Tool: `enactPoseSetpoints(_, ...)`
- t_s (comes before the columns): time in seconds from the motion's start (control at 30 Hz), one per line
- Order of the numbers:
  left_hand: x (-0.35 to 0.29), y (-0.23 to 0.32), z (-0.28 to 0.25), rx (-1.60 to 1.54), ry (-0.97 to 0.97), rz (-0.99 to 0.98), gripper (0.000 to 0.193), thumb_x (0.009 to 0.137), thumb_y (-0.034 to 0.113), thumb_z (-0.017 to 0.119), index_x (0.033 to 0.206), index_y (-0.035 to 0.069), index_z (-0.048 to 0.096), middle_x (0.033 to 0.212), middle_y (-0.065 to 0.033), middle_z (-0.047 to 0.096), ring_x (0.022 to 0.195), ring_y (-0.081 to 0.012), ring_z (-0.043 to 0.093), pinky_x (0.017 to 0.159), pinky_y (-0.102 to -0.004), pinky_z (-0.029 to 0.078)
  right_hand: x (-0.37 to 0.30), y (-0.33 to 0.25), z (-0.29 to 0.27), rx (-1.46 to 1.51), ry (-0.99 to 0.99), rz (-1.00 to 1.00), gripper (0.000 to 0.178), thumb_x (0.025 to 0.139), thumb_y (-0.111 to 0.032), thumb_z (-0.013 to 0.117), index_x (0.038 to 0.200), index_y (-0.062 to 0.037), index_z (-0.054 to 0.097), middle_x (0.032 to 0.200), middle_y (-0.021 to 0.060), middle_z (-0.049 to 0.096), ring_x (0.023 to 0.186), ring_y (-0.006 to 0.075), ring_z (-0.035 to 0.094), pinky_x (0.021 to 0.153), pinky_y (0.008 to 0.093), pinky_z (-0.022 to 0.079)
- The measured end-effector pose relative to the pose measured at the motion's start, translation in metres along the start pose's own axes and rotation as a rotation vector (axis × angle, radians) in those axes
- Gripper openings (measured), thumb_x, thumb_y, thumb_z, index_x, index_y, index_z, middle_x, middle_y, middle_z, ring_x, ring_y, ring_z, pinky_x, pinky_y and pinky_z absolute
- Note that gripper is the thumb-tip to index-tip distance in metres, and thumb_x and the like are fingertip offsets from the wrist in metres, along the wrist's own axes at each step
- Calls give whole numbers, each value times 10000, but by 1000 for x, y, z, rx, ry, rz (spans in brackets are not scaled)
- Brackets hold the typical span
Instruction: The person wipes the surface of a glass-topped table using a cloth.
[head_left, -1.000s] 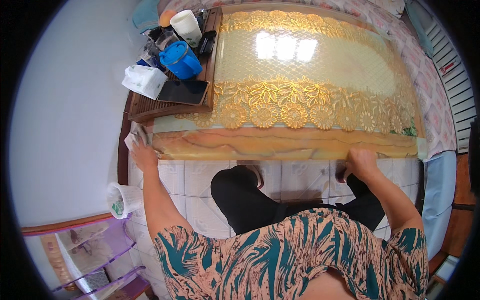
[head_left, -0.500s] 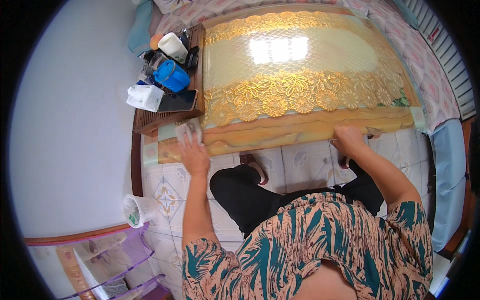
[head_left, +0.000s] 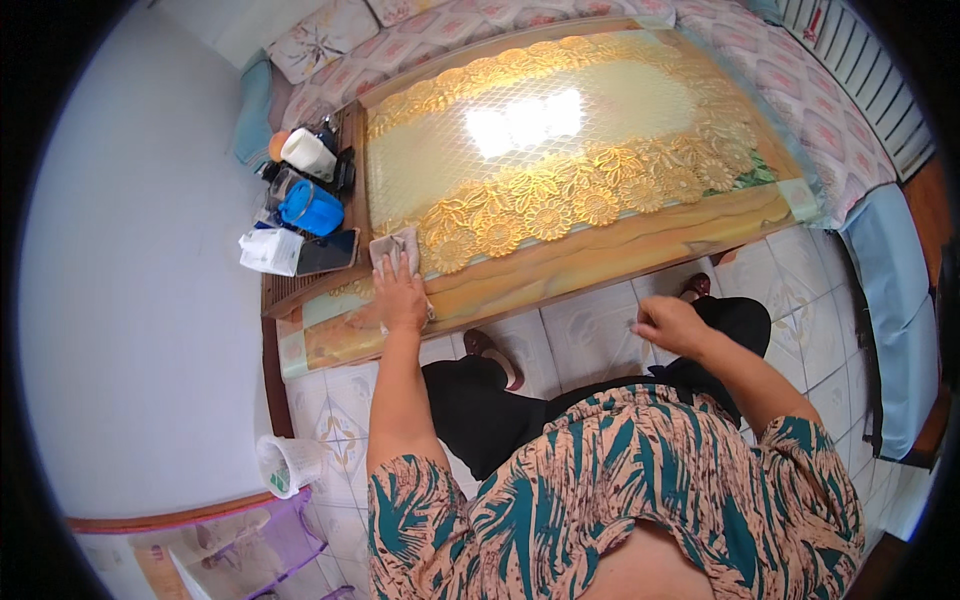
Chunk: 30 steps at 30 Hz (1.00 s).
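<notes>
My left hand [head_left: 402, 300] presses a greyish cloth [head_left: 393, 246] onto the near left part of the table [head_left: 560, 252]. Its fingers lie stretched over the cloth, and a pale bit of cloth shows beside the palm. A golden floral cover [head_left: 500, 232] lies under the clear sheet on the table top, just right of the cloth. My right hand [head_left: 672, 326] hangs in front of the table's near edge, apart from it, above the tiled floor. Its fingers are curled in, with nothing visible in them.
On the table's left, a brown slatted tray [head_left: 356, 150] carries a blue lidded cup [head_left: 312, 208], white cups [head_left: 308, 155], a phone [head_left: 328, 252] and a white tissue pack [head_left: 270, 250]. A white basket [head_left: 288, 466] stands on the floor by the wall. A patterned sofa [head_left: 790, 110] borders the table.
My left hand and the cloth have moved from the table's near-left edge further onto the top, beside the tray. My right hand has come off the table edge. The whole view has turned somewhat.
</notes>
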<state>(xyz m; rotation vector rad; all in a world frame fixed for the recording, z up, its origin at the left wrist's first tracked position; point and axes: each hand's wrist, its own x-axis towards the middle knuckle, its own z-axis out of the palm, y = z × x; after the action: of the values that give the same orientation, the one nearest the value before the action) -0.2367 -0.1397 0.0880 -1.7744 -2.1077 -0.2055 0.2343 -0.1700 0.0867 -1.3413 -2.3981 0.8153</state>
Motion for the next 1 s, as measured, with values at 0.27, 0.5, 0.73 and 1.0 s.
enactPoseSetpoints(0.27,24,19,-10,-8,-27,-129,492,898,302,458,1362,138,433,1423,-156,366,1322,-227,312,1046,-433,207,-91,33,17,259,-39,284,233,776,-232,674,782,-11,600,759,178,618,723,339,600,638,405,462)
enactPoseSetpoints(0.5,14,88,-13,35,-190,-88,548,906,345,391,1424,177,326,1513,-35,230,1405,-228,158,1109,-462,120,-59,24,24,274,-14,179,209,791,-213,649,804,-9,605,761,191,617,728,341,601,651,400,466)
enactPoseSetpoints(0.73,5,224,-58,-423,-197,-57,561,889,334,471,1402,133,360,1480,-113,280,1346,-285,260,1096,-455,203,23,-42,6,333,164,-115,175,814,-191,610,860,-28,568,796,154,614,763,334,593,661,404,463)
enactPoseSetpoints(1.0,11,117,-1,-542,249,-210,516,874,236,512,1307,-32,429,1377,-197,400,1271,-347,348,1067,-448,255,73,-63,12,29,509,-175,343,792,-253,635,1049,-48,538,993,157,565,966,330,538,803,439,423)
